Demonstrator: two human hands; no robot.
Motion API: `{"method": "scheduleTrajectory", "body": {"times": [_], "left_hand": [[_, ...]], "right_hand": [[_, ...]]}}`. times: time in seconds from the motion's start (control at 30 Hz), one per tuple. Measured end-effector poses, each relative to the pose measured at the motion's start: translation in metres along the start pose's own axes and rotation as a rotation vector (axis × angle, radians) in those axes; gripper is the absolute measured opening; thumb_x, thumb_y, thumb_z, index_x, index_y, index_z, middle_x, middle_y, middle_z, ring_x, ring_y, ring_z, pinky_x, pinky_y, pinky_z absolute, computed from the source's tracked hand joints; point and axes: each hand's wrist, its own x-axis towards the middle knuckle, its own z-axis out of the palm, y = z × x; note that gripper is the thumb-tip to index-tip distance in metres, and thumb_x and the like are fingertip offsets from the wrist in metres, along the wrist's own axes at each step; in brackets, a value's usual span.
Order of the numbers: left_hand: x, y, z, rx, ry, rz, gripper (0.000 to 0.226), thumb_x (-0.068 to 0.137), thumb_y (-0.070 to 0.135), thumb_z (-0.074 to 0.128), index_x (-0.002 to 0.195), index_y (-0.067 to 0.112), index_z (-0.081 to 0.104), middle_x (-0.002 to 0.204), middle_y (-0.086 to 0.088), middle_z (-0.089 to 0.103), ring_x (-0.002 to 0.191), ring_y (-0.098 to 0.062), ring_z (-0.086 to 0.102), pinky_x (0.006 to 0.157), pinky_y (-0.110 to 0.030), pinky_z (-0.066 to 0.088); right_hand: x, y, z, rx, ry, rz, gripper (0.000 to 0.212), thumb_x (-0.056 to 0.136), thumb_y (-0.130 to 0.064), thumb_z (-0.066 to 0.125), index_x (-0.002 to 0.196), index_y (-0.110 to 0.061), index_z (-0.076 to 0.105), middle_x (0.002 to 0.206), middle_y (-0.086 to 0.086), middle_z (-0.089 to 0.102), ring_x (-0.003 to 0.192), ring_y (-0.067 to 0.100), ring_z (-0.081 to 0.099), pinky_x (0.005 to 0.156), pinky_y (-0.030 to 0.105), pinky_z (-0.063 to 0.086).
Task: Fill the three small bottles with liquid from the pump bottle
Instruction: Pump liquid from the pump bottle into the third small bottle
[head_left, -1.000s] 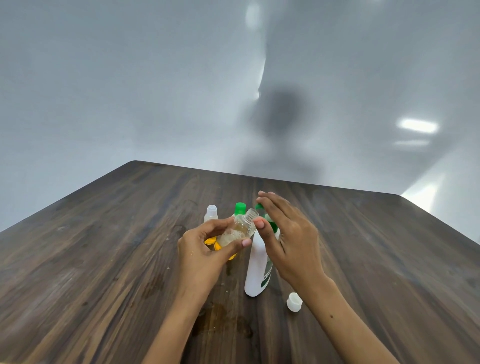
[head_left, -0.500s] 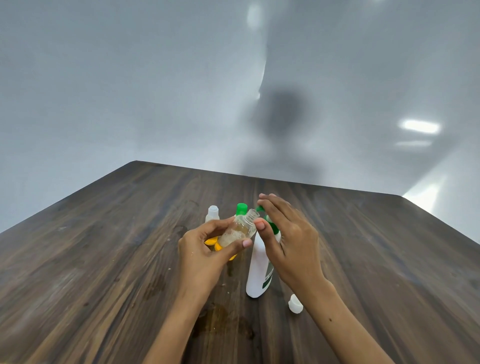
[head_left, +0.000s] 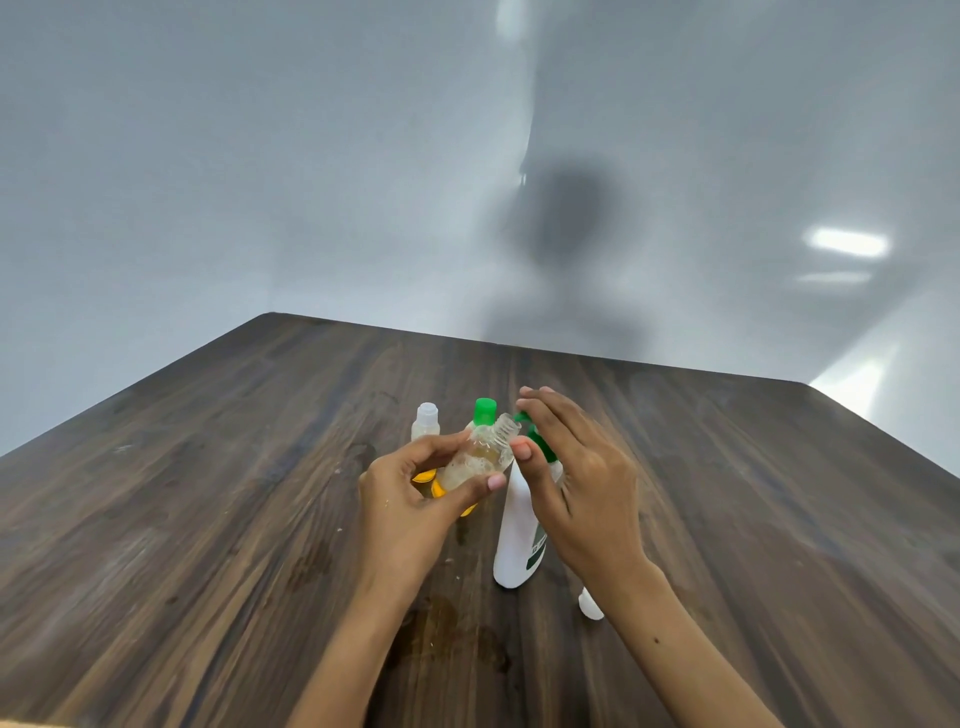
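My left hand (head_left: 415, 499) grips a small clear bottle (head_left: 480, 454), uncapped and tilted, its mouth up against the green pump head (head_left: 537, 441) of the white pump bottle (head_left: 517, 535). Some yellowish liquid shows inside it. My right hand (head_left: 582, 478) lies over the pump head with fingers straight and the thumb near the small bottle's neck. Behind stand a small bottle with a white cap (head_left: 426, 422) and another with a green cap (head_left: 484, 410).
A white cap (head_left: 591, 605) lies on the dark wooden table (head_left: 208, 519) beside my right wrist. Yellow-orange items (head_left: 427, 475) peek out behind my left hand. A wet stain (head_left: 447, 629) marks the wood near me. Grey walls surround the table.
Almost nothing differs: both hands stay at the pump head and the small bottle keeps its tilt. The view has shifted very slightly.
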Motion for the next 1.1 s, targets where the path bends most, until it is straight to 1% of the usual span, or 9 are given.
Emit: {"method": "scheduleTrajectory", "body": {"times": [0.17, 0.3, 0.47, 0.57, 0.63, 0.7, 0.8, 1.0, 1.1], "left_hand": [[0.001, -0.002, -0.001, -0.003, -0.001, -0.005, 0.043, 0.061, 0.027, 0.088, 0.101, 0.026, 0.075, 0.094, 0.013, 0.075, 0.094, 0.000, 0.068, 0.076, -0.013, 0.053], [0.001, -0.001, -0.003, -0.010, 0.003, 0.006, 0.042, 0.060, 0.026, 0.088, 0.100, 0.024, 0.076, 0.092, 0.013, 0.075, 0.092, 0.000, 0.068, 0.074, -0.009, 0.050], [0.000, 0.001, -0.001, 0.000, -0.003, 0.017, 0.045, 0.061, 0.026, 0.088, 0.104, 0.021, 0.075, 0.095, 0.011, 0.075, 0.094, 0.000, 0.068, 0.076, -0.009, 0.051], [-0.001, 0.002, -0.002, 0.002, -0.001, 0.015, 0.044, 0.062, 0.026, 0.088, 0.104, 0.021, 0.075, 0.095, 0.011, 0.075, 0.095, -0.001, 0.068, 0.078, -0.010, 0.052], [-0.001, 0.001, -0.002, 0.001, -0.001, 0.010, 0.043, 0.061, 0.025, 0.088, 0.103, 0.022, 0.075, 0.094, 0.012, 0.075, 0.094, -0.001, 0.068, 0.076, -0.009, 0.051], [-0.001, 0.002, -0.003, 0.006, 0.003, 0.007, 0.044, 0.061, 0.025, 0.088, 0.103, 0.023, 0.075, 0.094, 0.013, 0.075, 0.093, -0.001, 0.068, 0.075, -0.009, 0.051], [-0.001, 0.004, -0.003, 0.006, 0.020, 0.003, 0.044, 0.060, 0.026, 0.089, 0.102, 0.025, 0.075, 0.094, 0.014, 0.075, 0.094, 0.000, 0.068, 0.076, -0.009, 0.051], [0.001, 0.008, 0.000, 0.017, 0.005, -0.008, 0.046, 0.061, 0.029, 0.089, 0.105, 0.023, 0.075, 0.098, 0.012, 0.075, 0.096, -0.002, 0.068, 0.084, -0.023, 0.055], [0.001, 0.008, 0.001, 0.017, 0.005, -0.004, 0.046, 0.061, 0.029, 0.088, 0.105, 0.023, 0.075, 0.098, 0.012, 0.074, 0.096, -0.001, 0.067, 0.084, -0.021, 0.055]], "right_hand": [[0.002, 0.003, -0.002, 0.016, -0.011, -0.014, 0.066, 0.095, -0.061, 0.027, 0.117, -0.011, 0.066, 0.125, -0.001, 0.061, 0.118, 0.009, 0.052, 0.093, 0.030, 0.049], [0.006, 0.003, -0.003, 0.013, -0.012, -0.022, 0.066, 0.095, -0.060, 0.028, 0.117, -0.011, 0.066, 0.124, -0.001, 0.062, 0.118, 0.010, 0.053, 0.094, 0.030, 0.048], [0.000, 0.000, 0.000, 0.040, 0.007, 0.017, 0.064, 0.096, -0.059, 0.029, 0.113, -0.010, 0.067, 0.118, -0.001, 0.065, 0.112, 0.011, 0.058, 0.088, 0.030, 0.051], [0.003, -0.003, -0.003, 0.043, -0.019, 0.020, 0.062, 0.095, -0.059, 0.030, 0.118, -0.012, 0.064, 0.124, -0.001, 0.061, 0.116, 0.010, 0.054, 0.091, 0.029, 0.049], [0.004, -0.001, -0.005, 0.040, -0.058, 0.016, 0.061, 0.095, -0.058, 0.031, 0.127, -0.013, 0.058, 0.133, -0.002, 0.055, 0.125, 0.009, 0.047, 0.097, 0.031, 0.045], [0.004, 0.002, -0.007, 0.017, -0.106, -0.006, 0.062, 0.095, -0.059, 0.030, 0.134, -0.015, 0.051, 0.142, -0.005, 0.045, 0.135, 0.007, 0.034, 0.108, 0.033, 0.034], [0.006, 0.004, -0.010, -0.028, -0.150, -0.049, 0.067, 0.096, -0.061, 0.026, 0.137, -0.013, 0.047, 0.147, -0.005, 0.038, 0.139, 0.005, 0.025, 0.115, 0.027, 0.019], [0.009, 0.003, -0.014, -0.036, -0.155, -0.043, 0.070, 0.096, -0.063, 0.023, 0.134, -0.012, 0.052, 0.143, -0.004, 0.043, 0.136, 0.006, 0.032, 0.113, 0.023, 0.023], [0.010, 0.002, -0.015, -0.039, -0.130, -0.037, 0.070, 0.096, -0.062, 0.021, 0.130, -0.012, 0.056, 0.139, -0.002, 0.049, 0.133, 0.008, 0.037, 0.110, 0.025, 0.029]]}}
